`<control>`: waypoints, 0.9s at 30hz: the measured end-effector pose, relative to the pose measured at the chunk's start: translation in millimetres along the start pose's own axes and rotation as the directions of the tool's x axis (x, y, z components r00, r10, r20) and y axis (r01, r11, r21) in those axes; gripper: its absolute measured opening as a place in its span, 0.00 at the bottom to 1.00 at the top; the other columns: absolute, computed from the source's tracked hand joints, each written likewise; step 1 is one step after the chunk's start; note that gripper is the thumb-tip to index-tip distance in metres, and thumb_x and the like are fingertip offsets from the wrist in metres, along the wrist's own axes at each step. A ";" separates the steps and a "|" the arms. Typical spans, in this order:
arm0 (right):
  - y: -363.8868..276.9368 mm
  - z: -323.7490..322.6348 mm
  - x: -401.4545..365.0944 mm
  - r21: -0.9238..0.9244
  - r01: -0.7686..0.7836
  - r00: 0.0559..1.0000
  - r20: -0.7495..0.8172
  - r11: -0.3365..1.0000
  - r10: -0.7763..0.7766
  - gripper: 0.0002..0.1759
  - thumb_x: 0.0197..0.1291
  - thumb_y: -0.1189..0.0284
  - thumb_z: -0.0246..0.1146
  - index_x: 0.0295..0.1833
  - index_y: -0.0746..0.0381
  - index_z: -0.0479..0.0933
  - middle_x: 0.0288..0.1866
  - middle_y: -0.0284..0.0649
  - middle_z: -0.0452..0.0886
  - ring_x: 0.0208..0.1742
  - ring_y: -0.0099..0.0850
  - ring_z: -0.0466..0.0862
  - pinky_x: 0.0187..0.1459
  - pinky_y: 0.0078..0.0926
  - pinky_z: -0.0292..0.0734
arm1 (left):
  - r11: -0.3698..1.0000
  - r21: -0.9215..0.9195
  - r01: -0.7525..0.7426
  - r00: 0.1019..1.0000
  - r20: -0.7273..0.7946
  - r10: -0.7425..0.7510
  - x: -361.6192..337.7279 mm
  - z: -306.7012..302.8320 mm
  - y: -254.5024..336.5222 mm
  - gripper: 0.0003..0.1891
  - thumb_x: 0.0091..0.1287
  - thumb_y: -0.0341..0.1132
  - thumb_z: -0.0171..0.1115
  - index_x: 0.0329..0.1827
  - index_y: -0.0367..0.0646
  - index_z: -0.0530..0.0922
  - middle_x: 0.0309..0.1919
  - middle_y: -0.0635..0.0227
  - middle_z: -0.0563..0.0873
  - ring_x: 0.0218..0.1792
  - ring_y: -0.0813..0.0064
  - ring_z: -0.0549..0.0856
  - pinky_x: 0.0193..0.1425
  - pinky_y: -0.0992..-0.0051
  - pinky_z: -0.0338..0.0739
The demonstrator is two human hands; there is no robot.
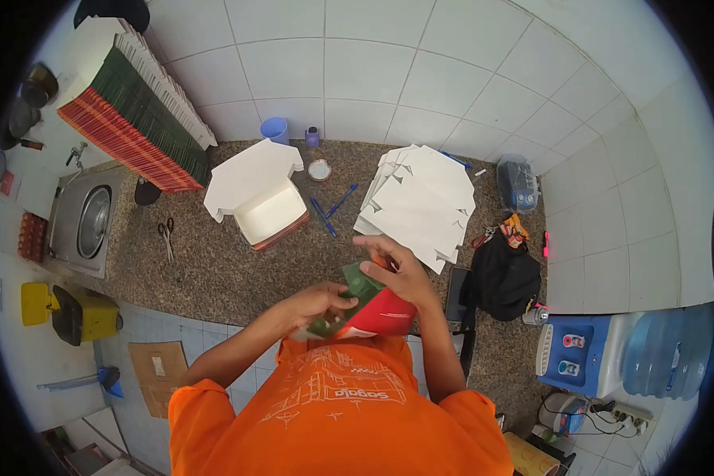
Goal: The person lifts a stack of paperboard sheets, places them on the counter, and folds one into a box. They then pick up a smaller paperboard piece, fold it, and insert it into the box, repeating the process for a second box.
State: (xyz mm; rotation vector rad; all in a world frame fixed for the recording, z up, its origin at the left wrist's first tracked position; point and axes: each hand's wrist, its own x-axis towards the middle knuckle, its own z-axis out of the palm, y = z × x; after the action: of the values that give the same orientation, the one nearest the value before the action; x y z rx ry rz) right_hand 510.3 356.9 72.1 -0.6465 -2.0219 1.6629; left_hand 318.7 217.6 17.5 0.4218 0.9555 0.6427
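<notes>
Close to my body, a red and green cardboard box (380, 313) is held up in both hands, partly folded. My left hand (319, 306) grips its green edge on the left, thumb and fingers closed on the card. On the upper right side, my right hand (400, 274) is closed around the box's top edge and flap. Its far side is hidden from me. Farther back on the counter, an opened white-lined box (271, 216) stands with its lid up. To the right lies a pile of flat white box blanks (420, 202).
A tall stack of red and green boxes (139, 115) leans at the left. Blue pens (333, 208), scissors (166, 238), a blue cup (275, 130) and a tape roll (319, 170) lie on the granite counter (214, 278). A black bag (506, 278) sits right, near a water dispenser (579, 353).
</notes>
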 end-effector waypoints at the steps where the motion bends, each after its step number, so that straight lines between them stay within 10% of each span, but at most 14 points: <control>1: 0.8 -4.0 -0.8 0.024 -0.165 0.985 0.063 0.986 0.163 0.20 0.61 0.69 0.76 0.59 0.58 0.87 0.38 0.29 0.72 0.41 0.21 0.72 0.45 0.20 0.67 | 0.995 -0.064 -0.074 0.997 -0.010 0.073 3.3 0.5 0.3 0.14 0.76 0.39 0.66 0.57 0.41 0.81 0.44 0.71 0.90 0.38 0.81 0.88 0.40 0.81 0.81; 5: -0.9 -25.9 -13.0 -0.223 -0.041 0.901 0.413 0.974 0.133 0.20 0.58 0.67 0.78 0.57 0.54 0.87 0.38 0.32 0.74 0.43 0.28 0.78 0.46 0.25 0.73 | 0.993 -0.043 -0.107 0.994 -0.028 0.106 7.6 4.4 -6.2 0.13 0.78 0.42 0.62 0.51 0.40 0.85 0.40 0.72 0.90 0.36 0.82 0.86 0.39 0.82 0.79; 7: -8.9 -21.8 -19.5 -0.295 -0.086 0.900 0.386 0.952 0.201 0.20 0.56 0.67 0.78 0.55 0.54 0.87 0.41 0.34 0.77 0.46 0.31 0.81 0.48 0.28 0.76 | 0.992 0.000 -0.125 0.990 -0.059 0.125 7.2 8.8 -7.2 0.15 0.79 0.43 0.60 0.50 0.41 0.86 0.38 0.72 0.89 0.35 0.82 0.85 0.38 0.81 0.78; 9: -7.9 -12.1 -25.7 -0.383 -0.143 0.990 -0.050 0.912 0.134 0.17 0.57 0.69 0.77 0.53 0.56 0.88 0.46 0.35 0.80 0.49 0.31 0.82 0.52 0.29 0.75 | 0.989 0.049 -0.138 0.986 -0.087 0.142 7.5 9.6 -6.8 0.16 0.81 0.45 0.59 0.48 0.41 0.86 0.37 0.73 0.88 0.33 0.83 0.84 0.37 0.81 0.78; 16: 4.0 15.4 -21.0 -0.182 0.075 0.994 -0.062 0.980 -0.087 0.08 0.71 0.70 0.66 0.49 0.59 0.88 0.51 0.42 0.80 0.52 0.35 0.81 0.56 0.32 0.77 | 0.865 0.196 -0.462 0.867 -0.106 0.487 1.5 15.3 7.7 0.15 0.82 0.42 0.59 0.52 0.38 0.85 0.37 0.74 0.88 0.34 0.86 0.84 0.35 0.78 0.79; 19: 4.0 37.3 -22.2 -0.184 0.179 0.971 -0.124 0.966 -0.204 0.11 0.75 0.71 0.61 0.51 0.62 0.87 0.51 0.44 0.79 0.55 0.38 0.80 0.61 0.35 0.75 | 0.807 0.369 -0.462 0.886 0.148 0.440 -3.8 21.3 15.2 0.12 0.80 0.38 0.62 0.54 0.38 0.85 0.39 0.73 0.89 0.37 0.87 0.85 0.39 0.79 0.80; 21: 12.6 54.2 -28.2 -0.224 0.313 0.775 -0.502 0.923 -0.384 0.11 0.75 0.69 0.62 0.52 0.64 0.85 0.51 0.45 0.77 0.57 0.40 0.79 0.61 0.39 0.74 | 0.850 0.147 -0.505 0.842 -0.133 0.523 -1.4 39.0 21.5 0.10 0.78 0.36 0.64 0.53 0.40 0.85 0.40 0.74 0.89 0.41 0.86 0.86 0.45 0.79 0.81; 27: 33.9 45.2 -35.2 -0.574 0.395 0.766 -0.226 0.717 -0.602 0.23 0.46 0.74 0.82 0.50 0.59 0.85 0.49 0.40 0.80 0.53 0.43 0.81 0.55 0.42 0.78 | 0.546 -0.322 -0.773 0.626 -0.527 0.575 29.6 51.2 43.4 0.11 0.81 0.34 0.60 0.60 0.41 0.80 0.51 0.71 0.88 0.49 0.81 0.87 0.56 0.73 0.84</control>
State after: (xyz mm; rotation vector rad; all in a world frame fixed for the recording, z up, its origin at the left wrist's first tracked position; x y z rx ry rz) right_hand 513.6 306.1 29.3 -0.4645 -2.0602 0.6138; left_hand 360.9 266.9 51.7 0.1636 0.8877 1.7405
